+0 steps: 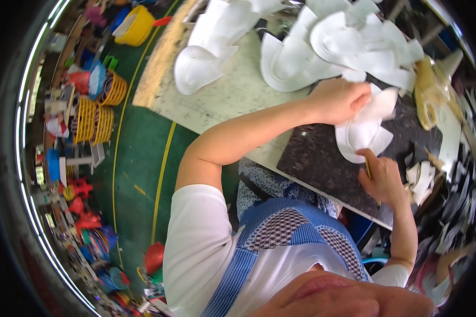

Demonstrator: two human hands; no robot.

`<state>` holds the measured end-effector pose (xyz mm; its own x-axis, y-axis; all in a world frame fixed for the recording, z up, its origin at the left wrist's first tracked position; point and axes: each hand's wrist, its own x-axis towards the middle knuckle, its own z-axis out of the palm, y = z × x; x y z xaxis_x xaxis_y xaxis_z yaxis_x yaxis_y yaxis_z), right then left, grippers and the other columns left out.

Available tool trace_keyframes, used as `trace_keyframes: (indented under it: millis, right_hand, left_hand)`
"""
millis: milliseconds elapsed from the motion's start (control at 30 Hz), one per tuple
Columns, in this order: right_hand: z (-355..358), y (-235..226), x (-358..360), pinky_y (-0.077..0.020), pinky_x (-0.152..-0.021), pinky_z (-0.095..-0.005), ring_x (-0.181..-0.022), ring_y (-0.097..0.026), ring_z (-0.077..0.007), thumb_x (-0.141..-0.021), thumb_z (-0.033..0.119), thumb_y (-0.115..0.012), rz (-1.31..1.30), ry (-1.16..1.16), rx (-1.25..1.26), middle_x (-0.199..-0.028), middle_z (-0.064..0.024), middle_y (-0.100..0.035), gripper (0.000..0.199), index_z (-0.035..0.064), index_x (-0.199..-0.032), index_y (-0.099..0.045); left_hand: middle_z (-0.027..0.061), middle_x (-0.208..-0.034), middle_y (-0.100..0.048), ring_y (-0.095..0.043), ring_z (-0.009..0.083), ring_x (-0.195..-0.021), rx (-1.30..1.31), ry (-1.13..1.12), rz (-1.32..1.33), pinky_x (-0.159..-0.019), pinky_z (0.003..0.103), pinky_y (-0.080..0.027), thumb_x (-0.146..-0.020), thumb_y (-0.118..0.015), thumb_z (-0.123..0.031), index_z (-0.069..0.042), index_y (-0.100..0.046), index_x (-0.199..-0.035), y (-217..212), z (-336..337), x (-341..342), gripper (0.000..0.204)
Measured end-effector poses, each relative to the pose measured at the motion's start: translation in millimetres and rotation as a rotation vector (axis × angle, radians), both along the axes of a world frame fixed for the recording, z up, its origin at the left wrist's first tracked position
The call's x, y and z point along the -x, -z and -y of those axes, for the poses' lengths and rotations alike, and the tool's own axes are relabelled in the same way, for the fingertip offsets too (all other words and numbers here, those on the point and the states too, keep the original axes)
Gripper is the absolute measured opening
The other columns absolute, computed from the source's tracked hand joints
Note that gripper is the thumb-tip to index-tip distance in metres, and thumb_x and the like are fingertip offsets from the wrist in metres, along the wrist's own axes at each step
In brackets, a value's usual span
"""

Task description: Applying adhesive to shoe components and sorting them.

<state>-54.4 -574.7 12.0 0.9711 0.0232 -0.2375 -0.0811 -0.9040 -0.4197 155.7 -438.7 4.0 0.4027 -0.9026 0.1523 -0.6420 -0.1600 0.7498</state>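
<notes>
On a dark speckled stone slab (312, 150) lies a white curved piece (357, 137), shaped like a shoe upper. My left hand (339, 100) is closed on the far end of it, which rises a little off the slab. In my right hand (383, 177) is a thin yellow pen-like tool (368, 168), pinched between the fingers. The index fingertip touches the rounded near edge of the white piece. The tool's tip is too small to make out.
Loose stacks of similar white pieces (285, 63) cover the far side of the pale worktable (225, 108). To the right stand a yellowish shoe-last shape (428, 95) and a heap of dark and white scraps (455, 195). Yellow baskets (92, 119) stand on the left beyond the green floor (140, 158).
</notes>
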Motion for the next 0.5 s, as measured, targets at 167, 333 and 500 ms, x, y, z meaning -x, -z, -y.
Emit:
trace_keyframes:
  millis: [167, 333, 500]
  right_hand:
    - [1, 1, -9, -0.0432, -0.057, -0.0436, -0.058, -0.059, -0.0347, -0.079, 0.009, -0.060, -0.004, 0.024, -0.087, -0.059, -0.0159, -0.055, 0.031, 0.0064, -0.110, -0.060]
    - [4, -9, -17, -0.0388, -0.051, -0.0343, -0.049, -0.051, -0.0204, -0.079, 0.009, -0.062, -0.125, 0.178, -0.270, -0.056, -0.0107, -0.050, 0.023, 0.0015, -0.101, -0.063]
    - [8, -19, -19, -0.0375, -0.051, -0.0317, -0.048, -0.049, -0.0154, -0.081, 0.008, -0.064, -0.083, 0.206, -0.301, -0.052, -0.0066, -0.048, 0.017, 0.0014, -0.096, -0.063]
  left_hand:
    - [0.0053, -0.073, -0.062, -0.060, 0.0128, -0.064, 0.416, -0.487, 0.351, -0.060, 0.030, -0.050, -0.101, -0.055, -0.015, -0.003, -0.059, -0.110, -68, -98, -49, 0.016]
    - [0.0114, -0.089, -0.072, -0.070, 0.0203, -0.073, 0.313, -1.010, 1.008, -0.066, 0.029, -0.053, -0.100, -0.055, -0.014, -0.002, -0.063, -0.115, -98, -227, -66, 0.020]
    - [0.0133, -0.104, -0.071, -0.071, 0.0284, -0.092, 0.154, -1.176, 1.129, -0.076, 0.034, -0.055, -0.098, -0.055, -0.009, -0.004, -0.065, -0.119, -39, -316, -68, 0.023]
